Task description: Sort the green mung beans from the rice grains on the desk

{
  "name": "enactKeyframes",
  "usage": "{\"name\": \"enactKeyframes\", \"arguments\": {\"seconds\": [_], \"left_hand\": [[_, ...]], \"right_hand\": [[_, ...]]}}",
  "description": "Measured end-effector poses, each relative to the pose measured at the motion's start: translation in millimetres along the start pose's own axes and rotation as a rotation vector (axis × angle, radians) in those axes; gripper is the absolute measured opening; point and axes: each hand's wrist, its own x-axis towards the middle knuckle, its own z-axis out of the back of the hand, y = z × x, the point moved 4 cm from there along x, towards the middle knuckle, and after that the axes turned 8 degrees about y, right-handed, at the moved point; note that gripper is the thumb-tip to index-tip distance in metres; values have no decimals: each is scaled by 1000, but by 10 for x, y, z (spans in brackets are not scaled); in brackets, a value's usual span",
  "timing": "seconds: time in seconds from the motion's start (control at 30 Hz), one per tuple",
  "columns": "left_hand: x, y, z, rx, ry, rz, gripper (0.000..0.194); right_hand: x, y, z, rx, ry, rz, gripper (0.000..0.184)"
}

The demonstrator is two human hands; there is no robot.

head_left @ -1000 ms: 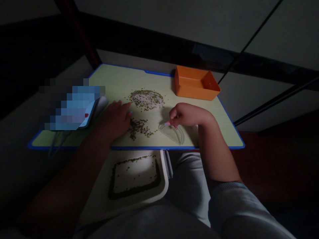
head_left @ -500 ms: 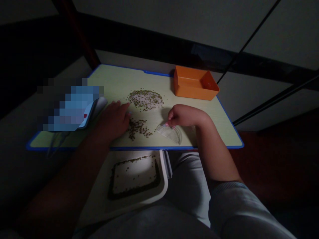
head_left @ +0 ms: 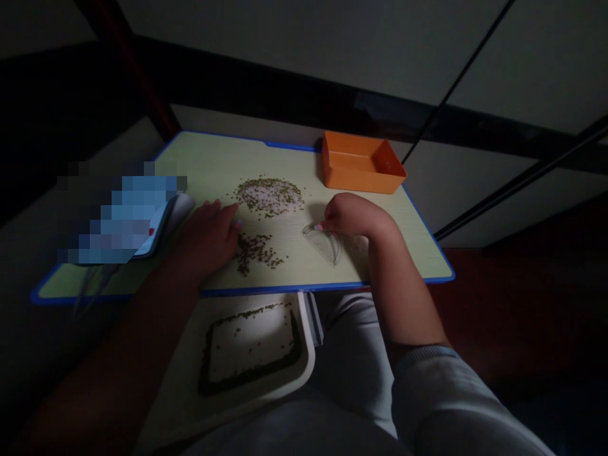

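My right hand pinches a clear plastic protractor by its edge, over the right half of the table. My left hand rests on the tabletop with its fingers stretched out, beside a small scatter of dark green beans. Beyond both hands lies a larger pile of green beans mixed with pale grains. Part of the protractor is covered by my right fingers.
An orange box stands at the table's back right. A lit phone or tablet, partly blurred, is on the left with a cable. Below the front edge sits a white tub holding green beans along its sides.
My right hand has shifted slightly with the protractor, away from the small bean scatter, and the protractor has turned a little. My left hand stays beside the beans. The whole view has shifted somewhat.
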Motion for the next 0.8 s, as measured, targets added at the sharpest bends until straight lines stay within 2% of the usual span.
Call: {"name": "enactKeyframes", "arguments": {"seconds": [0.13, 0.33, 0.43, 0.63, 0.8], "left_hand": [[4, -22, 20, 58, 44, 13, 61], [51, 45, -22, 89, 11, 16, 60], [63, 72, -34, 90, -10, 26, 60], [64, 56, -13, 116, -13, 13, 64], [75, 71, -19, 145, -22, 21, 65]], "right_hand": [[-28, -124, 32, -12, -17, -110, 30], [-53, -271, 58, -6, -59, -241, 33], [-62, -301, 73, 17, -74, -244, 32], [-88, -268, 100, 59, -61, -133, 31], [-84, -351, 74, 47, -64, -283, 33]]}}
